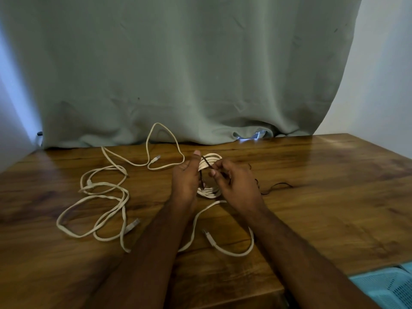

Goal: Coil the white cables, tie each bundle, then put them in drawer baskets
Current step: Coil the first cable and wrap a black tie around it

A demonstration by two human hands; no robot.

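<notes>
A coiled white cable bundle (209,162) is held above the wooden table (312,208) between both hands. My left hand (186,177) grips the coil's left side, thumb up. My right hand (234,181) pinches a thin dark tie (206,162) that crosses the coil. One loose end of that cable runs down toward me, ending in a plug (208,236). Loose white cables (100,197) lie tangled on the table's left side, with another loop (165,148) near the curtain.
A grey-green curtain (178,74) hangs behind the table's far edge. More thin dark ties (276,187) lie right of my hands. A light blue mesh basket (388,286) shows at the lower right, below the table's near edge.
</notes>
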